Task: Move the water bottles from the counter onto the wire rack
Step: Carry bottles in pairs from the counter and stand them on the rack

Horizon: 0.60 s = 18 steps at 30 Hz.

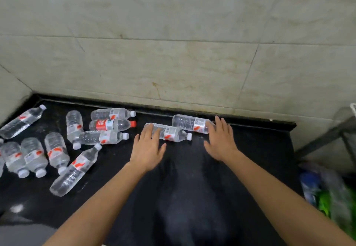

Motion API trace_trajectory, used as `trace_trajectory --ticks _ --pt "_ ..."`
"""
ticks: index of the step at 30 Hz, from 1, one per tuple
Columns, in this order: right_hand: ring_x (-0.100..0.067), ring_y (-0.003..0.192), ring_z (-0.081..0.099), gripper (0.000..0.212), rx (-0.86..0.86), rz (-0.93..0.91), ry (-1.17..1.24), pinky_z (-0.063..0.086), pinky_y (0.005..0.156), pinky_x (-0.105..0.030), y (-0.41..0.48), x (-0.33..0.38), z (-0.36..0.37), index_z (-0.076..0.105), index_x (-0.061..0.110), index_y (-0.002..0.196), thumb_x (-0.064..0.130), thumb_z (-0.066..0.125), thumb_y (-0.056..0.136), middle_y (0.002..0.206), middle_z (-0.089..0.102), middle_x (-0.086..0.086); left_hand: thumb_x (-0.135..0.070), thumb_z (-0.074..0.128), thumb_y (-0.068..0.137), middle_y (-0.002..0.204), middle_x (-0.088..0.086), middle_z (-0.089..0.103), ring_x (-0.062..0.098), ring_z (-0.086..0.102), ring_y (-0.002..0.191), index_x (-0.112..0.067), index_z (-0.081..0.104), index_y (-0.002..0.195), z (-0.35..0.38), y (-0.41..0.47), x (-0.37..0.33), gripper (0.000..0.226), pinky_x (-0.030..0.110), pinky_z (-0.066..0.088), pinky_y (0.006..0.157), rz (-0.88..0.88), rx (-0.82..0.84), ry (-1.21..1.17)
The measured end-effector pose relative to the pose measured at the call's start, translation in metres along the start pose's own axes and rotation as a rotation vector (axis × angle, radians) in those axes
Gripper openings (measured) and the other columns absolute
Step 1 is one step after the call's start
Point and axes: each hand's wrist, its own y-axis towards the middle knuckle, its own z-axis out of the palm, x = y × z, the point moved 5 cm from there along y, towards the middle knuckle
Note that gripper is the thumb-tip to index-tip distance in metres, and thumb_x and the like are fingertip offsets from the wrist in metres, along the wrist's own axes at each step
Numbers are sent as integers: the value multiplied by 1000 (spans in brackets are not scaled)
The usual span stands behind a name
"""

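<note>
Rear bottle (189, 123) on its side on black counter (254, 149), just below tiled wall (173, 63). Front bottle (170, 132) also on its side, a step farther from wall, white cap pointing right.

Right hand (221, 140) over rear bottle's right end, fingers straight, slightly spread. Left hand (148, 147) over front bottle's base end, fingers straight, spread, not curled round it.

Other bottles (57, 152) scattered left along wall, red-capped bottle (112, 125) among them. Wire rack (327, 135) at wall's right end, blurred.

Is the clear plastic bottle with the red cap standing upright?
No, the red-capped clear plastic bottle lies on its side on the black counter.
</note>
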Motion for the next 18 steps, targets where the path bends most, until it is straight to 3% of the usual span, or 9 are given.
trace_trajectory --ticks 2,6,9,11,13,15,18 --pt "-38 155 8 79 51 71 15 13 123 -50 12 -1 12 12 12 160 38 55 99 168 9 -19 -51 45 99 165 12 24 30 16 154 -15 31 154 19 31 7 67 53 22 121 56 95 4" --pt "-36 152 16 74 145 120 15 27 120 -49 38 9 38 20 11 157 37 57 98 165 16 -19 -56 42 99 168 9 17 28 10 155 -20 25 157 59 86 13 70 60 8 121 219 255 61" --pt "-35 154 12 67 131 95 51 22 122 -50 63 20 51 27 10 157 26 55 99 166 13 -18 -58 37 100 169 9 13 31 3 156 -30 14 160 84 114 25 70 63 5 120 290 273 102" --pt "-35 155 12 65 103 90 86 17 123 -50 84 25 57 27 11 158 18 52 99 167 14 -19 -61 36 100 166 12 18 36 10 154 -34 13 160 99 123 34 70 65 5 119 329 262 138" --pt "-36 155 12 62 79 101 124 15 124 -51 99 25 67 28 14 159 19 49 101 167 16 -18 -60 42 98 152 19 37 43 34 139 -35 28 157 109 125 40 65 67 20 115 382 161 136" --pt "-34 156 8 62 80 125 141 9 124 -50 109 22 82 22 20 161 31 46 105 169 13 -14 -61 49 96 125 20 53 43 52 111 -33 44 150 117 132 42 62 61 40 100 429 63 64" --pt "-31 157 3 65 29 133 71 3 123 -48 111 20 91 12 26 164 46 37 107 171 8 -10 -68 44 93 109 17 52 38 54 94 -33 41 151 117 135 46 67 50 49 80 397 27 8"
